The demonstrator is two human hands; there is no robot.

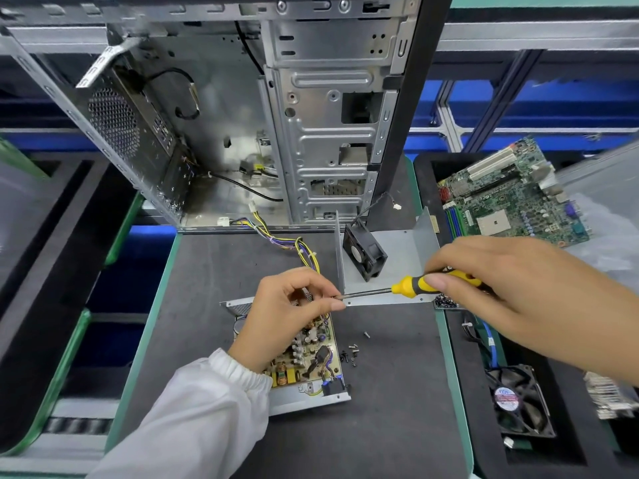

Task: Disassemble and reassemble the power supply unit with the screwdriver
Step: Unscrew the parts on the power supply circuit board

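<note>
No text, brand or number can be read with certainty. A round red, white and blue label is seen on the hub of the loose fan at the lower right of the frame, but its print is too small and blurred to be made out. Dark marks are carried on a white strip on the computer case at the upper left; these cannot be read either.

Items counted: one screwdriver, one opened power supply unit, one empty computer case, one motherboard, two loose fans, and several small loose screws, number uncertain.
</note>
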